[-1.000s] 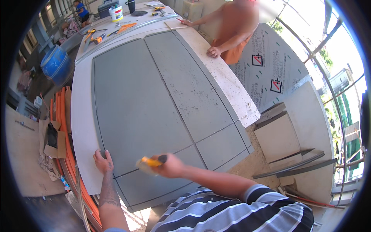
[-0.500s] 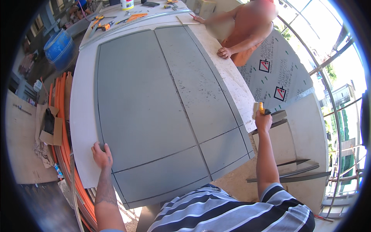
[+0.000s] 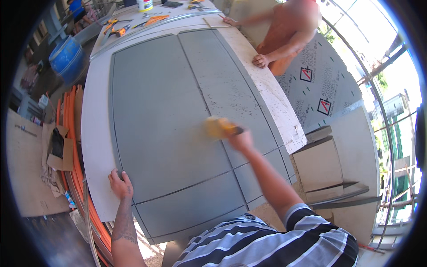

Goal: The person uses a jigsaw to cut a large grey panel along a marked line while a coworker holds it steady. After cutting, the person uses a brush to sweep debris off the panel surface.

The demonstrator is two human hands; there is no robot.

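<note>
Right fingers [image 3: 234, 139] clamped on yellow brush [image 3: 227, 127] (bristles [image 3: 214, 129] blurred) over flat, dark-lined grey panel [image 3: 153, 102]; left fingers [image 3: 113, 176] parted at panel edge.

One grey panel [image 3: 151, 111], one brush [image 3: 229, 128] — one blue barrel [image 3: 68, 58], one bucket [image 3: 145, 5]

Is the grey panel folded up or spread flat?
Spread flat: the grey panel lies across the white tabletop, dark lines crossing its broad face, no side folded up.

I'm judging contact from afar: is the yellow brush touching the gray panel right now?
Cannot tell. The head view shows the yellow brush in the right hand over the gray panel from above, but blur hides any contact or gap.
</note>
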